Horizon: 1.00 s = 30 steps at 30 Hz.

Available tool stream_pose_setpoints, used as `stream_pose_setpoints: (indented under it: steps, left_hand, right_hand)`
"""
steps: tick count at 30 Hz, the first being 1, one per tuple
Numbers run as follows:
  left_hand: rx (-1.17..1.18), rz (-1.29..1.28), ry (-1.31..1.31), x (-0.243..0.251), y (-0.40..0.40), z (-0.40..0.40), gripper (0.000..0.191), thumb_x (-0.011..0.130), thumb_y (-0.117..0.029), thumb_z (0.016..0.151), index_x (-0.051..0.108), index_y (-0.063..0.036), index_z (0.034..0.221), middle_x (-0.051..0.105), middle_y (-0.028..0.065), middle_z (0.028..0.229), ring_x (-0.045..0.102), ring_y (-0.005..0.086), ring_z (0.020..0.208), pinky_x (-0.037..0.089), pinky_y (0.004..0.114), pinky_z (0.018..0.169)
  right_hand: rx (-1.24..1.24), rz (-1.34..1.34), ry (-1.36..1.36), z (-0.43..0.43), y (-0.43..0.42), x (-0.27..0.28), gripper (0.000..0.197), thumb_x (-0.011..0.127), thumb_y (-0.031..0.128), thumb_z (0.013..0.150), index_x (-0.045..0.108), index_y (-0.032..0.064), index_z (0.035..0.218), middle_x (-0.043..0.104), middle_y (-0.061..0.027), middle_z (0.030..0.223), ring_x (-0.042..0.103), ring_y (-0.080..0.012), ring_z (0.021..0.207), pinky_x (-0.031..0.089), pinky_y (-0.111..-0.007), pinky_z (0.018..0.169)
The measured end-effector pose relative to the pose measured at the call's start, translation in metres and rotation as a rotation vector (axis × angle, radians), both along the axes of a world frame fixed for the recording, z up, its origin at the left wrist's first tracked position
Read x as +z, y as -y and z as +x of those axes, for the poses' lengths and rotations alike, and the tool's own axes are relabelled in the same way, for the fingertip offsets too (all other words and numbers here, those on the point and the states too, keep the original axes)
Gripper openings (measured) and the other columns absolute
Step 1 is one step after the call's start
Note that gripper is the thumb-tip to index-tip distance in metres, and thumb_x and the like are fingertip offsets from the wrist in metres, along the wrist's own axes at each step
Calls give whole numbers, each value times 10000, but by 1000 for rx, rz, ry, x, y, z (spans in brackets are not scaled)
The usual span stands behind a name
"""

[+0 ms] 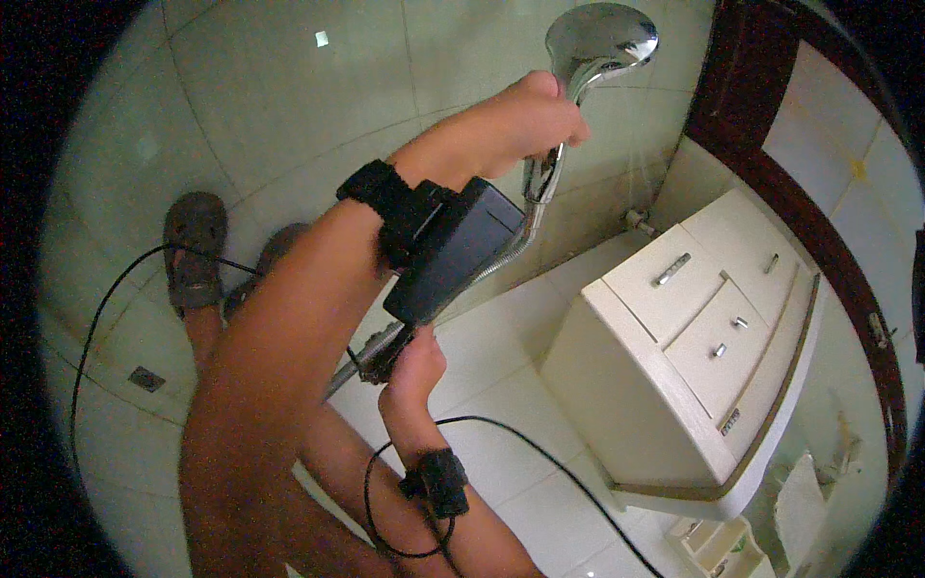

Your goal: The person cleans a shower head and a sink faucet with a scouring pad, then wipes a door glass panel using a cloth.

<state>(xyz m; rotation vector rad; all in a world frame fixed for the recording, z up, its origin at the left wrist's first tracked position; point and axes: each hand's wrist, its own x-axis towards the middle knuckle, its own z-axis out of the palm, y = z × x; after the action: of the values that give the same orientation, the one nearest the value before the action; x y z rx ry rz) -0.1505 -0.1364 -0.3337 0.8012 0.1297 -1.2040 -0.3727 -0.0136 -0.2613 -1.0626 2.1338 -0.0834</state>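
My left hand (553, 119) is closed around the handle of a chrome hand shower (603, 36), its broad head pointing to the top of the view. From the handle a ribbed metal shower hose (498, 267) runs down toward the lower left, partly behind my left wrist. Lower down, my right hand (419, 361) grips a dark, rough-looking object (379, 354) against the hose. What that object is cannot be made out, and my right fingers are partly hidden. A black box (455, 253) is strapped to my left wrist. My right wrist wears a black band with a small device (441, 480).
A white drawer cabinet (621, 383) stands at the right, near a dark brown door frame (788, 137). A wall valve (636, 220) is behind it. Black cables (535, 441) loop around my arms. Shoes (195, 249), a floor drain (147, 378) and a pale caddy (723, 553) are visible.
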Motion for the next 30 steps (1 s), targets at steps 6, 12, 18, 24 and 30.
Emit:
stream_pose_setpoints:
  steps: [6, 12, 18, 24, 30]
  left_hand:
    - [-33, -1, 48, 1, -13, 9, 121, 634, -139, 765, 527, -82, 760, 473, -19, 634, 464, 112, 571, 348, 272, 497]
    - [-33, -20, -2, -8, -23, 20, 140, 638, -140, 764, 521, -90, 705, 468, -27, 604, 414, 97, 528, 321, 277, 488]
    - [10, -139, -59, -18, -17, 13, 144, 639, -135, 759, 517, -84, 701, 466, -19, 596, 416, 101, 530, 326, 279, 486]
    - [54, -212, -155, -29, -9, -5, 144, 644, -134, 747, 515, -77, 719, 490, 4, 624, 457, 125, 549, 346, 303, 488]
    - [57, -76, -117, -26, -1, -4, 134, 631, -122, 744, 506, -76, 758, 496, 15, 658, 468, 137, 566, 365, 306, 508]
  right_hand:
    - [775, 274, -146, 2, 5, 9, 245, 564, 200, 833, 587, -6, 702, 591, -67, 628, 524, -144, 577, 430, -315, 563]
    - [926, 583, -214, 43, 19, 37, 255, 633, 242, 791, 572, 20, 681, 603, -87, 602, 547, -175, 536, 441, -329, 546]
    - [867, 679, -251, 45, 27, 31, 245, 640, 247, 777, 571, 34, 679, 607, -116, 613, 574, -220, 535, 453, -350, 541]
    - [1061, 582, -405, 28, 43, 20, 233, 716, 153, 751, 540, 1, 766, 549, -57, 670, 513, -168, 621, 425, -324, 572]
    - [1005, 567, -376, 40, 37, 24, 251, 703, 263, 759, 659, 32, 847, 652, -110, 696, 632, -215, 623, 491, -335, 587]
